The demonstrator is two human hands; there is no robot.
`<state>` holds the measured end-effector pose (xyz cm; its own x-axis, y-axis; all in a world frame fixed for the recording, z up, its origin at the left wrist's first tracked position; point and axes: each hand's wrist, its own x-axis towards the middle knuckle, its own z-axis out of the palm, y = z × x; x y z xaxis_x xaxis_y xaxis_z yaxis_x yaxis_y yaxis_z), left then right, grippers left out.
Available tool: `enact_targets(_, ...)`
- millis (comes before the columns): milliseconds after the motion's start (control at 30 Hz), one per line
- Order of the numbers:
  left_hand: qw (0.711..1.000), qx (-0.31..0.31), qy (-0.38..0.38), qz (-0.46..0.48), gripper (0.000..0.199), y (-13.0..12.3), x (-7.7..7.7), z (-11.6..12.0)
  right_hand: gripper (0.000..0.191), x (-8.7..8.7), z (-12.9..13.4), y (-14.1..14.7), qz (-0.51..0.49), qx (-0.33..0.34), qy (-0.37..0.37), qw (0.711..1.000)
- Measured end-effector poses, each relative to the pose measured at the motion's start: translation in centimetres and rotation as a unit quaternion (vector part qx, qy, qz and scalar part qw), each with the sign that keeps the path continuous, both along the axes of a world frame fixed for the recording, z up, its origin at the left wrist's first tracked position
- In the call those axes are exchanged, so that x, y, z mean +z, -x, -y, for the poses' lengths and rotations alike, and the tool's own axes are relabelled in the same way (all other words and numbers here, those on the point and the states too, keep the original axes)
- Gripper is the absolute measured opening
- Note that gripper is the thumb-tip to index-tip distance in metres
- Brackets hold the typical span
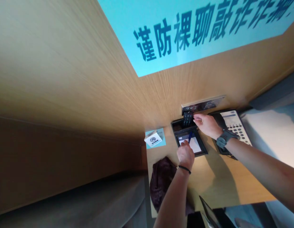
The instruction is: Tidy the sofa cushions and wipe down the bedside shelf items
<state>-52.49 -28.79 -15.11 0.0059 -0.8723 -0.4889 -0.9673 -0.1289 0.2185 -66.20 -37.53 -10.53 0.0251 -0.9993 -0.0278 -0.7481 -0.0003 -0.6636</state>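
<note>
A black remote control (188, 119) stands in the back compartment of a dark desk tray (203, 149). My right hand (207, 124) is at its right side, thumb and fingers pinched together at the remote's edge. White note paper (195, 145) lies in the front part of the tray, with a blue pen (190, 137) over it. My left hand (185, 154) is at the paper's left front edge, its fingers curled close to the lower end of the pen. Whether those fingers touch the pen or the paper is too small to tell.
A white telephone (239, 129) is right of the tray, partly behind my right wrist. A small white box-shaped sign (153, 138) stands on a blue card at the left. Dark cloth (162, 180) lies at the desk's left front. A socket panel (203, 104) is on the wall behind.
</note>
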Motion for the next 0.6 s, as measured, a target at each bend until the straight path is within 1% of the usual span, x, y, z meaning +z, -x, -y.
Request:
enact_targets(133, 1.0, -0.005, 0.013, -0.017, 0.026, 0.4, -0.9, -0.5, 0.024, -0.7, -1.6, 1.2, 0.034, -0.018, -0.009, 0.999)
enact_targets(200, 0.999, 0.003, 0.019, -0.031, 0.025, 0.1, -1.1, -0.8, 0.023, -1.1, -2.2, 1.8, 0.055, -0.029, -0.017, 0.998)
enact_targets(267, 0.998, 0.018, 0.042, -0.051, 0.023, -0.3, -0.6, -0.9, 0.023, -1.3, -2.7, 2.0, 0.083, -0.035, -0.028, 0.996)
enact_targets(333, 0.991, 0.043, 0.093, -0.082, 0.02, -0.8, 0.7, -0.4, 0.027, -1.4, -4.1, 2.0, 0.118, -0.04, -0.041, 0.991)
enact_targets(367, 0.985, 0.058, 0.127, -0.101, 0.019, -1.0, 1.4, 0.2, 0.03, -1.4, -5.4, 2.0, 0.135, -0.04, -0.048, 0.989)
enact_targets(400, 0.976, 0.077, 0.164, -0.12, 0.021, -1.1, 2.3, 1.0, 0.033, -1.4, -7.2, 2.0, 0.151, -0.039, -0.056, 0.986)
enact_targets(433, 0.966, 0.096, 0.197, -0.14, 0.025, -1.1, 3.1, 1.9, 0.038, -1.5, -9.6, 2.2, 0.168, -0.037, -0.069, 0.983)
enact_targets(500, 0.949, 0.125, 0.237, -0.169, 0.038, -0.8, 4.2, 4.3, 0.047, -2.1, -15.8, 2.7, 0.19, -0.042, -0.109, 0.975)
enact_targets(567, 0.949, 0.135, 0.23, -0.17, 0.047, -0.3, 4.6, 6.5, 0.053, -3.3, -22.9, 3.8, 0.254, -0.086, -0.215, 0.939)
enact_targets(600, 0.953, 0.132, 0.22, -0.163, 0.046, -0.1, 4.6, 7.5, 0.054, -4.0, -26.3, 4.5, 0.27, -0.115, -0.255, 0.921)
